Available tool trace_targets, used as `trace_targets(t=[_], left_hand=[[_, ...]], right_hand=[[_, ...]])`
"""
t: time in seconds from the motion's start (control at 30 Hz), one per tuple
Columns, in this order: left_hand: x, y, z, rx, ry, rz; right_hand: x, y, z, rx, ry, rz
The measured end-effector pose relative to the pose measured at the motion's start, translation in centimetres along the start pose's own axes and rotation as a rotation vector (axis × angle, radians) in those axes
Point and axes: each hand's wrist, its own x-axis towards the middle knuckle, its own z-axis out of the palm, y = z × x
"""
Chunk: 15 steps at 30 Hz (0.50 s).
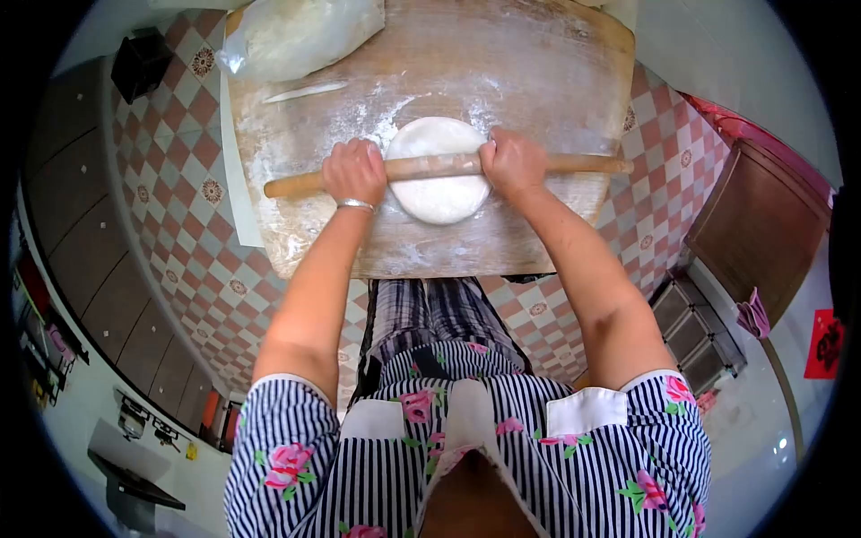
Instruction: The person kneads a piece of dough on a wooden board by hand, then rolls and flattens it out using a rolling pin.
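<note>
A long wooden rolling pin (434, 167) lies across a round, flat piece of white dough (439, 199) on a floured wooden board (377, 255). My left hand (354, 170) is closed around the pin just left of the dough, with a silvery bracelet at the wrist. Gripping the same pin at the dough's right edge is my right hand (514, 161). Both ends of the pin stick out past my hands, and the right end reaches over the board's edge. Dough shows above and below the pin; the strip beneath it is hidden.
At the board's far left corner rests a clear plastic bag (300, 40) over something pale. A thin pale strip (305, 92) lies in front of it. Loose flour marks the board around the dough. Beyond are a checkered tile floor (175, 197) and a dark stool-like object (141, 65).
</note>
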Motion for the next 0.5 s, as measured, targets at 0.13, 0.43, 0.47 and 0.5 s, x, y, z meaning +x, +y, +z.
trace_targets(t=[0.13, 0.43, 0.47, 0.5], left_hand=[[3.0, -0.4, -0.1, -0.026, -0.062, -0.048], [2.3, -0.8, 0.4, 0.005, 0.229, 0.014], [0.6, 0.1, 0.3, 0.024, 0.199, -0.014], [-0.5, 0.6, 0.4, 0.042, 0.169, -0.045]], right_hand=[[2.1, -0.3, -0.6, 0.038, -0.086, 0.003], [1.3, -0.1, 1.6, 0.088, 0.481, 0.043], [-0.1, 0.2, 2.2, 0.048, 0.444, 0.046], [-1.5, 0.2, 2.2, 0.008, 0.404, 0.046]])
